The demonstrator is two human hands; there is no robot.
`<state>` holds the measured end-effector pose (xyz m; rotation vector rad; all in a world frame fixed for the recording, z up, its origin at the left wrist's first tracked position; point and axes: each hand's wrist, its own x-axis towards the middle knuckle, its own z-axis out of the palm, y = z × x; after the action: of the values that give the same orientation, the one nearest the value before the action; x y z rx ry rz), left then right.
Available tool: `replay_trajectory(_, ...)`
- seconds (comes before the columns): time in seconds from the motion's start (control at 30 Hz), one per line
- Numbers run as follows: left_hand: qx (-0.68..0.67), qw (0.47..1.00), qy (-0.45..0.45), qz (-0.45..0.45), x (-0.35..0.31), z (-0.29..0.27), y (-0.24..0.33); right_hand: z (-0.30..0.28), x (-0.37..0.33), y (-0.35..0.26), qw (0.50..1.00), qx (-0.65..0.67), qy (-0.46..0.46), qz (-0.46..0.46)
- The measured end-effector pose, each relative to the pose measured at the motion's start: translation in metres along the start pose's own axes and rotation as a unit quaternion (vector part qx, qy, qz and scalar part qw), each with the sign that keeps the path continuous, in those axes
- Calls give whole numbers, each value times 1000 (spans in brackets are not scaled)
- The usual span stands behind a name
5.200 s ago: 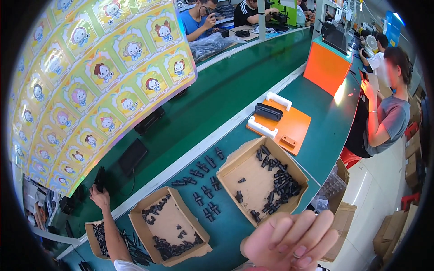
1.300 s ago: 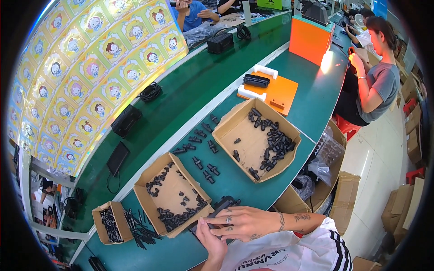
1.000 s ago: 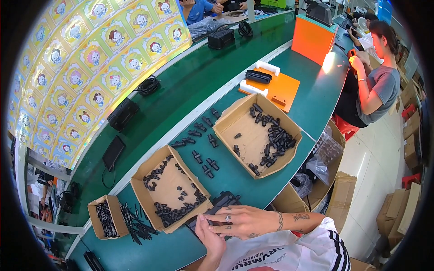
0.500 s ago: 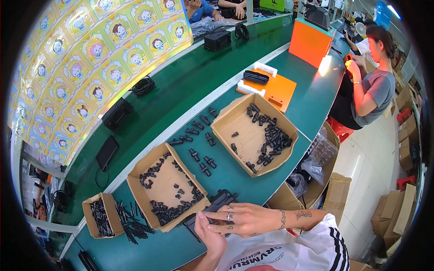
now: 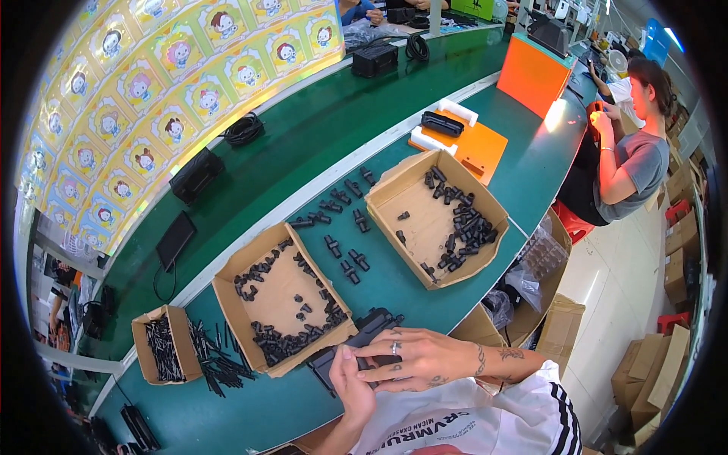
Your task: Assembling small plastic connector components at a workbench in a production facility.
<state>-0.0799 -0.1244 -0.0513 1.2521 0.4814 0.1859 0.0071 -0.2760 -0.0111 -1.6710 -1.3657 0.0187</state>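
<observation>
My left hand (image 5: 355, 388) and my right hand (image 5: 417, 358) meet at the near edge of the green bench. Both are closed, with thumbs and fingertips pressed together around something I cannot make out. Behind and under the fingers lies a black plastic part (image 5: 371, 327), partly covered by my hands. Just beyond my left hand, an open cardboard box (image 5: 284, 296) contains many small black fittings. A second open box (image 5: 415, 227), farther right, has more black pieces heaped on its right side. Between the boxes, several black cylindrical fittings (image 5: 349, 271) lie loose on the bench.
A small carton (image 5: 161, 349) of thin black rods stands at left, with loose rods (image 5: 220, 362) beside it. Farther back are an orange board (image 5: 481, 152) with white foam and an orange box (image 5: 531, 72). A co-worker (image 5: 633, 163) sits at right, near cartons on the floor.
The whole view has shifted slightly, so the far bench things appear more to the right. My hands stay together over the black part, their fingers only slightly moved.
</observation>
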Motion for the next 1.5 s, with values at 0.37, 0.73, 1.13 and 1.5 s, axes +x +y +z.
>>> replay_trajectory(0.37,145,980,-87,103,3,-15,3,-9,3,0,999,16,33,23)
replay_trajectory(0.73,552,726,-179,368,21,-4,-14,-42,-29,32,991,-84,16,100)
replay_trajectory(1.13,627,654,-225,359,24,-1,-7,-57,-18,44,989,-76,-86,96)
replay_trajectory(1.5,633,645,-231,361,24,-2,-8,-63,-6,49,966,-78,-226,96)
